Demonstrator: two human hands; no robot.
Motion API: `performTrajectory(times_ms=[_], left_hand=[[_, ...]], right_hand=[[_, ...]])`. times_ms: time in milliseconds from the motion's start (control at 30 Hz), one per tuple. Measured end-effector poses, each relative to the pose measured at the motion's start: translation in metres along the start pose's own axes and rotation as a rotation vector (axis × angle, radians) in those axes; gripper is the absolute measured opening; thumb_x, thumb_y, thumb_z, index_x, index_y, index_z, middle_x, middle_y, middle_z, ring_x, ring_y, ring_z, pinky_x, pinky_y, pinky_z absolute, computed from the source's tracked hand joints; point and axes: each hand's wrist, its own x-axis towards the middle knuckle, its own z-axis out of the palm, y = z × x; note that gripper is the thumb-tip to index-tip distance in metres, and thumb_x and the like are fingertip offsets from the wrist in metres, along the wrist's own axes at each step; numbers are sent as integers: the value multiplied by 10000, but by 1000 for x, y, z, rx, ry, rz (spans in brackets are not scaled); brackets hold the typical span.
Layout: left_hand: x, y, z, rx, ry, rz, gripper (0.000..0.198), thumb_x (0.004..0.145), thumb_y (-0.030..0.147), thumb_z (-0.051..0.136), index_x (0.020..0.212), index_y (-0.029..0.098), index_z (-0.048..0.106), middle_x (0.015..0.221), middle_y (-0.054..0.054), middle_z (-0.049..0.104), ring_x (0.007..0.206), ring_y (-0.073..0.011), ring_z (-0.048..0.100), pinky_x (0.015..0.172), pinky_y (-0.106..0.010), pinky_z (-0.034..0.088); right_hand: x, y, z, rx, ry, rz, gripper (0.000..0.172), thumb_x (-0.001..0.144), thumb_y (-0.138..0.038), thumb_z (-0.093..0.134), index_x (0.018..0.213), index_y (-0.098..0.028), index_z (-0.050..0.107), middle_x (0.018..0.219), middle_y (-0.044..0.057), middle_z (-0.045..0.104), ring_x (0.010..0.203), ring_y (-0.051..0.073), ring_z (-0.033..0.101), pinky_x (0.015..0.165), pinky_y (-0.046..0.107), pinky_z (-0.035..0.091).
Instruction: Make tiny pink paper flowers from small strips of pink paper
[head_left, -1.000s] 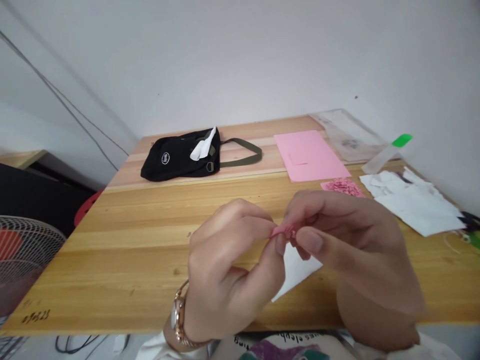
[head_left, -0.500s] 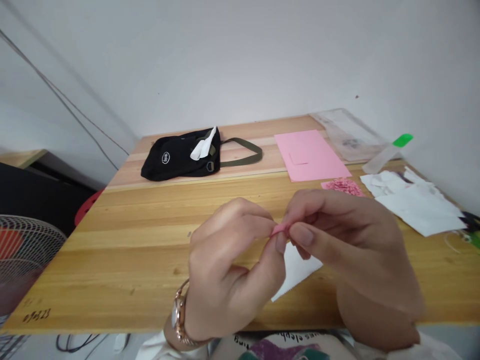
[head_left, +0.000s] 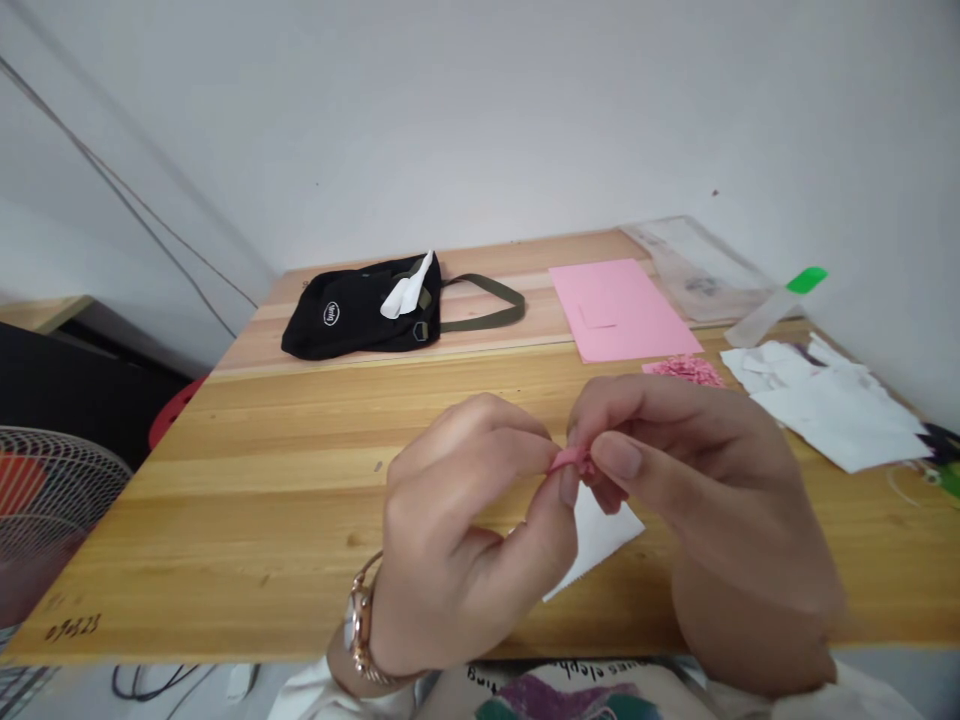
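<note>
Between my fingertips is a small strip of pink paper [head_left: 571, 458], partly curled or bunched at its right end. My left hand [head_left: 472, 530], with a watch at the wrist, pinches the strip's left part between thumb and fingers. On its other side my right hand [head_left: 697, 500] is closed round the right end, the thumb a little lifted. A white paper sheet [head_left: 600, 540] lies on the table below both hands and is partly hidden by them. Beyond my right hand sits a pile of shredded pink bits [head_left: 686, 370].
A black bag [head_left: 352, 310] lies at the back of the wooden table [head_left: 225, 500]. Pink sheets [head_left: 630, 310], a clear plastic sleeve [head_left: 705, 275], a green-capped item [head_left: 780, 305] and crumpled white paper [head_left: 840, 410] are at the right. A fan [head_left: 52, 500] stands at the left edge.
Both hands have shifted slightly right. My right thumb has lifted a little off the pink strip, and more of its bunched end shows.
</note>
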Motion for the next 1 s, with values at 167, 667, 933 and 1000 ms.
performTrajectory(times_ms=[167, 667, 933, 1000], left_hand=[[-1, 0, 0, 4, 2, -9, 77, 724, 91, 553, 744, 164, 553, 681, -12, 575, 603, -107, 536, 513, -254, 461], [0, 1, 0, 9, 0, 0, 64, 737, 109, 541, 747, 173, 546, 682, -10, 568, 603, -113, 532, 512, -262, 461], [-1, 0, 1, -20, 15, 5, 79, 718, 93, 556, 749, 166, 559, 682, -9, 564, 595, -109, 529, 498, -265, 452], [-1, 0, 1, -7, 11, 6, 82, 728, 100, 544, 750, 179, 556, 677, -6, 565, 585, -110, 529, 491, -268, 454]], right_hand=[[-1, -1, 1, -13, 2, 8, 125, 771, -291, 557, 708, -191, 600, 586, -5, 555, 490, 79, 454, 411, 201, 361], [-1, 0, 2, -6, 20, -7, 171, 793, -298, 524, 689, -186, 601, 602, -2, 572, 505, 82, 465, 424, 203, 362], [1, -3, -2, -13, -30, 14, 135, 762, -299, 564, 707, -180, 600, 612, 5, 578, 506, 82, 475, 427, 202, 382], [1, -3, -1, -16, -21, 16, 139, 763, -297, 563, 694, -181, 598, 597, 4, 573, 503, 82, 477, 416, 200, 371]])
